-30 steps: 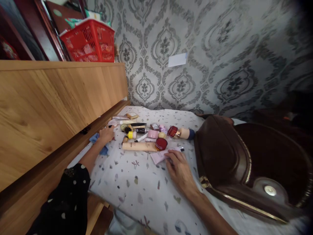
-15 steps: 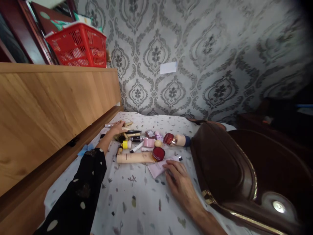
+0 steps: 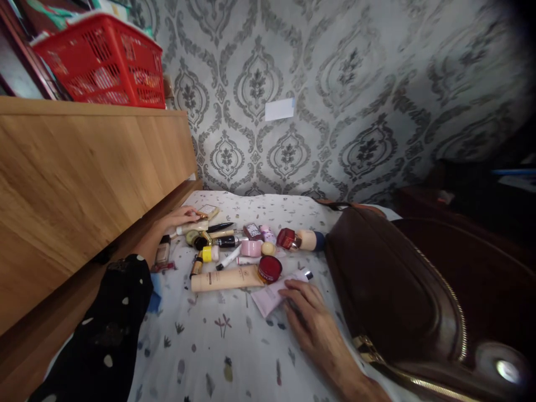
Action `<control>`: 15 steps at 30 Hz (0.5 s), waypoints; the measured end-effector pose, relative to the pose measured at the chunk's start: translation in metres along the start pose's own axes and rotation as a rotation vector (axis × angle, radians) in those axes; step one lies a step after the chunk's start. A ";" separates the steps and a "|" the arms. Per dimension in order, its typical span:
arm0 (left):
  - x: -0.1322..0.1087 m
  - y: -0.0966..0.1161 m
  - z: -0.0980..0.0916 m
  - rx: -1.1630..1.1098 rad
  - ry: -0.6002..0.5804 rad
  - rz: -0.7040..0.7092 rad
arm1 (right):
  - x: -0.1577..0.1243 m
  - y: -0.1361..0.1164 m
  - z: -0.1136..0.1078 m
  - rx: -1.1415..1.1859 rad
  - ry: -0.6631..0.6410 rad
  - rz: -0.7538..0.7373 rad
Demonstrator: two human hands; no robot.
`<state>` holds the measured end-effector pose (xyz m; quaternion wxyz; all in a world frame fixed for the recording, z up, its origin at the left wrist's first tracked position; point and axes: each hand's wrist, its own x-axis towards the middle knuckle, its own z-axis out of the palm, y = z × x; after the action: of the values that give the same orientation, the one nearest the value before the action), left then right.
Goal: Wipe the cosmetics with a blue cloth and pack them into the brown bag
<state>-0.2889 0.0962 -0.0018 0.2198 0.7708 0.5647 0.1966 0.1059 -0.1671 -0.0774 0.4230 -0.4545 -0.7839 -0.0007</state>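
At the far left of the cosmetics pile, my left hand [image 3: 182, 216] has its fingertips together at a small gold-brown piece beside a flat pale gold-edged case [image 3: 208, 211]. Just below those fingers lies a cream tube [image 3: 192, 228]. My right hand [image 3: 312, 315] rests its fingertips on a pale pink tube [image 3: 268, 298], thumb apart from the fingers. Between the hands are a long beige tube [image 3: 226, 278], a dark red round jar [image 3: 269, 269], a pink jar [image 3: 251, 248], a yellow-banded jar [image 3: 210, 254] and a black pen-like stick [image 3: 220, 227].
A large brown leather bag [image 3: 377, 279] with a gold zip stands at right. Wooden furniture [image 3: 96, 162] rises at left, with a red basket [image 3: 109, 64] on top. A glass bottle [image 3: 162, 252] lies by my left forearm. Patterned wallpaper [image 3: 288, 156] forms the back.
My left hand has shifted left, baring the flat case and cream tube. A bottle now shows beside that forearm. The right hand stays at the pink tube. The view has turned slightly.
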 end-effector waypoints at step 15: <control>0.034 0.030 0.055 0.451 0.095 -0.048 | -0.001 -0.004 0.001 0.032 0.006 0.017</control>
<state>-0.2254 0.1141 -0.0290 0.0198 0.7767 0.6221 0.0964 0.1024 -0.1697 -0.0767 0.4326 -0.4541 -0.7788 0.0142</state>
